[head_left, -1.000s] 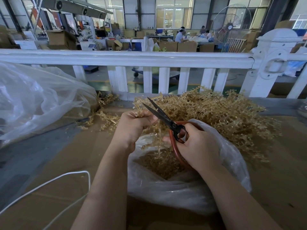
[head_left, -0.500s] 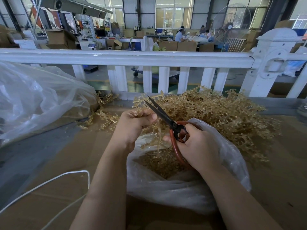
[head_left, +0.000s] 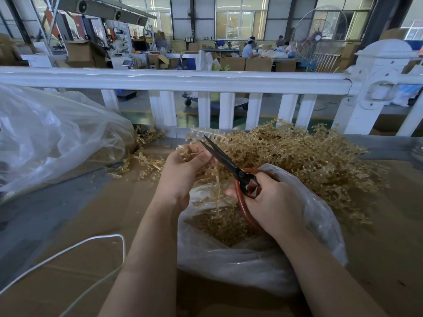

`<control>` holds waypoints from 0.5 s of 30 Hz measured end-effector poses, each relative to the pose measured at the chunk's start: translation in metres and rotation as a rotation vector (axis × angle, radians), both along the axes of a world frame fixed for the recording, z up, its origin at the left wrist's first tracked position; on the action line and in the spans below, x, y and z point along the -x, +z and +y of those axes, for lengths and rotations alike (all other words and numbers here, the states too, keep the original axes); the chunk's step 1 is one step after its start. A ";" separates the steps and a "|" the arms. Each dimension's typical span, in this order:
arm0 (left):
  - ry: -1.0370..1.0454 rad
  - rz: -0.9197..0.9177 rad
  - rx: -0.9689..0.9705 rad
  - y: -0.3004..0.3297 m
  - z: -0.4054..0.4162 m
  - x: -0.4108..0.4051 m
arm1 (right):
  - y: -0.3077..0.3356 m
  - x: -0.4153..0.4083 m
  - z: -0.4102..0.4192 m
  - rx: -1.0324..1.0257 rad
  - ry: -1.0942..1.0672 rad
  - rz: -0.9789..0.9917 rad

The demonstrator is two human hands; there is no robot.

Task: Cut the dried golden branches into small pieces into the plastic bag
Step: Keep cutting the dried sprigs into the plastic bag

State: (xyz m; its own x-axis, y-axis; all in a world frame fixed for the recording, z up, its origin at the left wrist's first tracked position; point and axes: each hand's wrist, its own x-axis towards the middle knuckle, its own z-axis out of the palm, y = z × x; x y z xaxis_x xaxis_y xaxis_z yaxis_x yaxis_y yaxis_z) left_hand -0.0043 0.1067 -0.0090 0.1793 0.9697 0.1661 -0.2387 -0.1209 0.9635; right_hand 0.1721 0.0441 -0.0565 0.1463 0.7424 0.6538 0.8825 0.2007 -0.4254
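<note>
While left hand (head_left: 183, 170) pinches golden sprig (head_left: 217, 193) | right hand (head_left: 272, 202) grips scissors (head_left: 229, 163) | over plastic bag (head_left: 229, 266)

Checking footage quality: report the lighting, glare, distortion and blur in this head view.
Head view: daylight from the far windows; soft glare on the white railing and plastic bag; wide-angle bending curves the railing; the branch under the left hand is slightly smeared; scissors in the right hand stay sharp.

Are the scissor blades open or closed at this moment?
Open. The scissors' two dark blades form a narrow V beside the left hand holding a branch; the right hand grips the red handles.
</note>
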 end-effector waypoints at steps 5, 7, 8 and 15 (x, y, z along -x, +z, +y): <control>0.033 -0.021 0.005 0.000 0.001 -0.001 | 0.003 -0.001 -0.001 -0.041 -0.024 -0.006; 0.035 -0.010 0.001 0.000 0.001 -0.002 | 0.003 -0.001 -0.002 -0.058 -0.042 0.005; 0.034 0.002 -0.001 0.000 0.001 -0.003 | 0.004 -0.001 -0.002 -0.059 -0.045 0.018; -0.027 0.062 -0.044 -0.002 0.002 -0.004 | 0.008 0.001 -0.003 -0.016 -0.055 -0.035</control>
